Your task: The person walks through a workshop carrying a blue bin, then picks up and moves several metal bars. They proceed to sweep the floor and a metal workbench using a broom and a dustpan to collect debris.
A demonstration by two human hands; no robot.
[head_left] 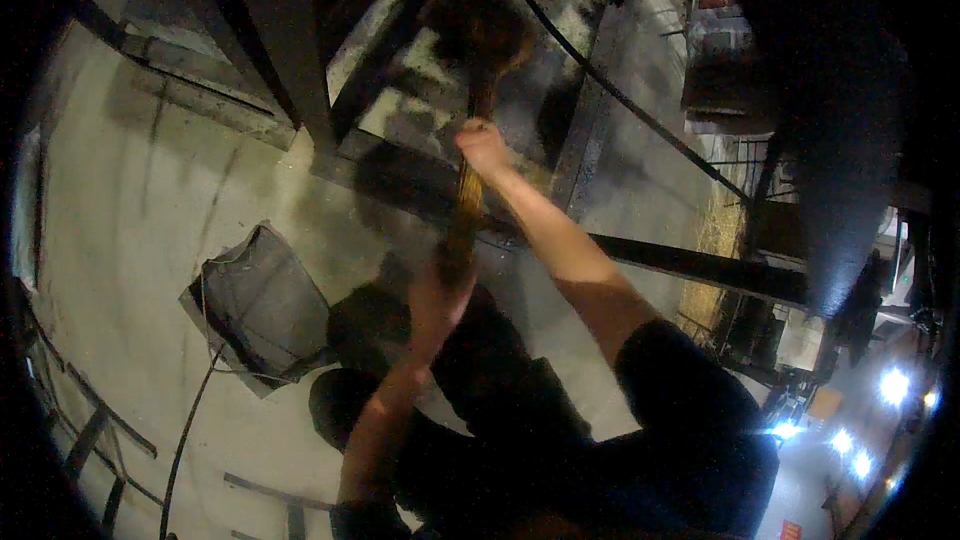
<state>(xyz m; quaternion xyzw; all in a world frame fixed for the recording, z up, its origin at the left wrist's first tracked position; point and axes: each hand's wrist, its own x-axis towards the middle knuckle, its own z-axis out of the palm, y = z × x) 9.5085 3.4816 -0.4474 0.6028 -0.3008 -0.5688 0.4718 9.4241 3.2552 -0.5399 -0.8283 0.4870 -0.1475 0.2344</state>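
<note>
Both my hands are on what looks like a brown straw hand broom (471, 195). Closed round its middle is my right hand (483, 147), with that arm stretched forward. My left hand (440, 302) grips the nearer end, low in front of my knees; its fingers are partly blurred. The broom's wider far end (490, 40) is in shadow, over a dark, patchy surface (400, 118) inside a black metal frame. I cannot tell whether it touches that surface.
A dark framed mesh panel (262, 305) lies on the pale floor (110, 240) at the left. Black beams cross ahead, and one bar (690, 262) runs rightward past my right arm. A thin dark cable (610, 90) hangs ahead. Bright lamps (893, 387) shine at the lower right.
</note>
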